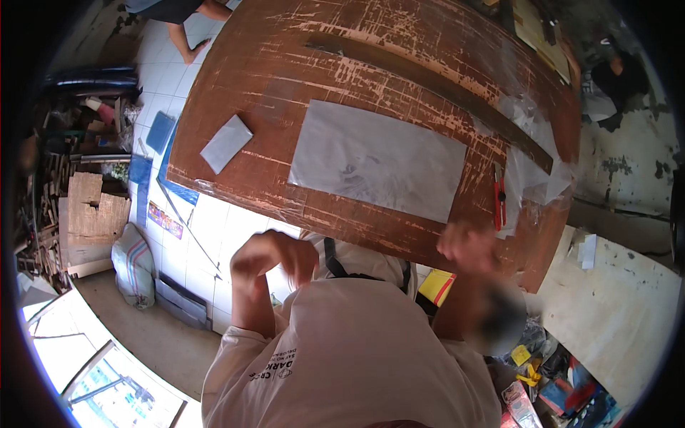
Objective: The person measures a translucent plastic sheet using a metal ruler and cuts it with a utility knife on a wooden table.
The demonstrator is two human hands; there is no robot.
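A grey rectangular sheet lies flat on the worn brown table, near the edge closest to me. My right hand is over that edge, just below the sheet's near right corner; motion blurs its fingers. My left hand is bent at the wrist in front of my body, off the table, its fingers smeared too. I see nothing held in either hand. Right of the sheet lies a red cutter knife. A small grey folded piece rests at the table's left.
A long dark straightedge lies diagonally across the far side of the table. Clear plastic film is bunched at the right edge. Wood scraps and a white striped sack are on the left. Another person's leg shows at the far left.
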